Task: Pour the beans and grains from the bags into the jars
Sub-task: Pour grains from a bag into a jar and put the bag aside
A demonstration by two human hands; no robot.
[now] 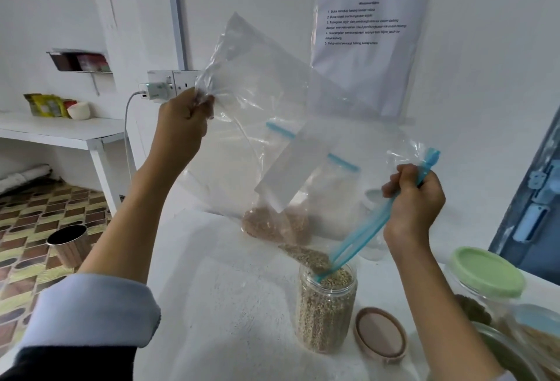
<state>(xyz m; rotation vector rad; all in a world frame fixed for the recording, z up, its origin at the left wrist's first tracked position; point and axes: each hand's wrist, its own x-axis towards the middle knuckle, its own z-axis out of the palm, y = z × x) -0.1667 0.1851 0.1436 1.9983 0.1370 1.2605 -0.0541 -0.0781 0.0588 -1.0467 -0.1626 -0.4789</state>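
Note:
A clear zip bag (260,102) with a blue zipper hangs tilted over an open jar (325,311) nearly full of greenish-brown grains. My left hand (181,129) grips the bag's bottom corner, raised high. My right hand (413,202) grips the blue zipper edge, whose lower corner dips into the jar's mouth. A small heap of grains (306,256) lies in the bag's lowest corner just above the jar. Behind it stands another bag (274,226) with reddish-brown grains, seen through the plastic.
The jar's brown lid (380,333) lies beside it on the white table (230,305). A jar with a green lid (488,271) stands at the right, more containers below it. A metal cup (68,243) sits on the patterned floor at left. A white shelf (60,132) holds packets.

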